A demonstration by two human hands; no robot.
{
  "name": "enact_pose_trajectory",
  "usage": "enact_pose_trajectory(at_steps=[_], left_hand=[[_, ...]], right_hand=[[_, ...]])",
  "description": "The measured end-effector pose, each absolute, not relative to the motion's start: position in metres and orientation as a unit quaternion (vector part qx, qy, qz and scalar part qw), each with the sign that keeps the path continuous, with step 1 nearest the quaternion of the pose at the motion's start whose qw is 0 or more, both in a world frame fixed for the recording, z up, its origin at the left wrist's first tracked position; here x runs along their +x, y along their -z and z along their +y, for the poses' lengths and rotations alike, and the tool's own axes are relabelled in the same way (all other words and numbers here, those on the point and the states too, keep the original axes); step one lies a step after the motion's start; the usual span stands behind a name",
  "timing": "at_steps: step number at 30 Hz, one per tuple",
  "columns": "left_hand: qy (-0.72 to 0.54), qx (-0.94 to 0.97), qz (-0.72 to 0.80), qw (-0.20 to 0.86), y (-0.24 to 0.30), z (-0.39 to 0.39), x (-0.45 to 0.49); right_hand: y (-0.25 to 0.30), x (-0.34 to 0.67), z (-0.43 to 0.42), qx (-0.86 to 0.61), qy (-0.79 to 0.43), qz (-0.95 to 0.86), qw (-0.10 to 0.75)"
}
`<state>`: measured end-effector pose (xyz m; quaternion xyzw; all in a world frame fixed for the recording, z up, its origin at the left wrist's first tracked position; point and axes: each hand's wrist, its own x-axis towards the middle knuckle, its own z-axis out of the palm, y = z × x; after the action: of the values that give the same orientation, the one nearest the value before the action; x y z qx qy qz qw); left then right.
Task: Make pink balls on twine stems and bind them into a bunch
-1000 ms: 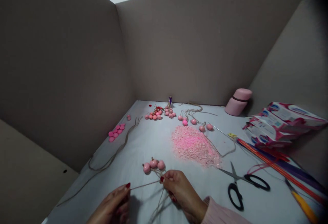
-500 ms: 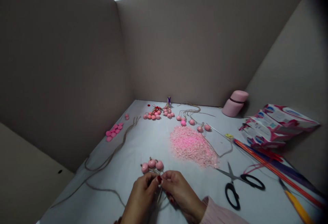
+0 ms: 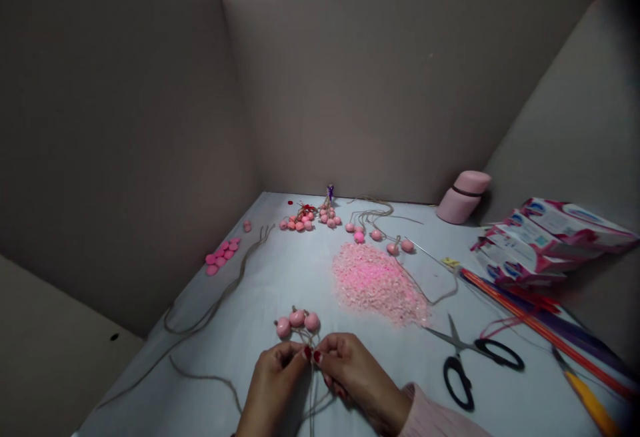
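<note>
My left hand (image 3: 277, 380) and my right hand (image 3: 353, 374) meet low in the middle of the head view. Both pinch thin brown twine (image 3: 312, 394) between thumb and forefinger, fingertips nearly touching. Just beyond the fingers lie three pink beads (image 3: 297, 318) with twine running from them into the pinch. Loose twine ends hang down below my hands toward the bottom edge. Whether a knot sits between the fingertips is too small to make out.
Pink seed beads (image 3: 377, 284) lie heaped at centre. Black-handled scissors (image 3: 460, 350) rest open on the right, near a yellow cutter (image 3: 590, 404), ribbons (image 3: 530, 320), packets (image 3: 545, 244) and a pink flask (image 3: 464, 197). Bead clusters (image 3: 300, 222) stand behind; pink discs (image 3: 223, 257) and long twine (image 3: 220, 300) lie left.
My fingertips have drawn slightly apart, showing more of the twine between them. The right hand has shifted a little to the right. The three beads stay put.
</note>
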<state>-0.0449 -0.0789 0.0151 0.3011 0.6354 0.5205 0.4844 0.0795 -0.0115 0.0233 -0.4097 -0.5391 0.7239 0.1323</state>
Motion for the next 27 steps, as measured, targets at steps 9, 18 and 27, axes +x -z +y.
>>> enact_pose_trajectory(at_steps=[9,18,27], left_hand=[[-0.464,0.351,0.687,0.435,-0.011,-0.080,-0.048],[-0.406,0.430,0.728,0.346,-0.017,-0.085,-0.044],[-0.362,0.500,0.738,0.272,-0.023,-0.092,-0.031]], right_hand=[[-0.033,0.101,0.007,-0.371,-0.679,-0.626,0.105],[-0.088,0.141,0.045,-0.353,-0.365,-0.854,0.112],[-0.107,0.074,0.001,0.004,-0.151,-0.927,0.342]])
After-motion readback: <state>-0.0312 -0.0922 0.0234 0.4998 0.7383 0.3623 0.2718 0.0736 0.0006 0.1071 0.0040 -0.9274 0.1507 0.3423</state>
